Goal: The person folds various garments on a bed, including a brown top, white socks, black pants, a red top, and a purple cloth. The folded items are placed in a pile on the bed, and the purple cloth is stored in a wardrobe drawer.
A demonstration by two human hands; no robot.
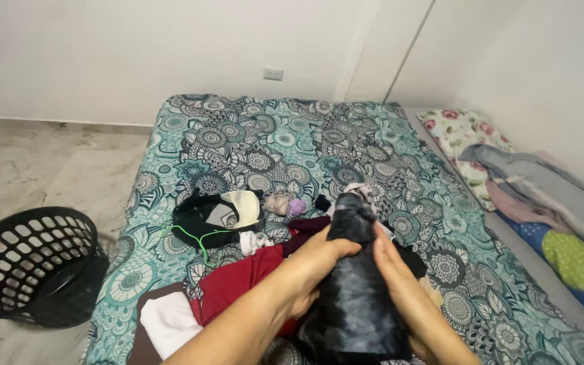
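Both hands' fingers, left (322,260) and right (392,267), around a dark garment (356,284), long axis pointing away.

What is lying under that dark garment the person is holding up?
Under the dark garment, held by the left hand and right hand, lie a red cloth and other dark clothes on the patterned bedspread. Anything directly beneath is covered.

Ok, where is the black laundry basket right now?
In the head view, the black laundry basket sits on the marble floor at the far left, beside the patterned bedspread, apart from both hands.
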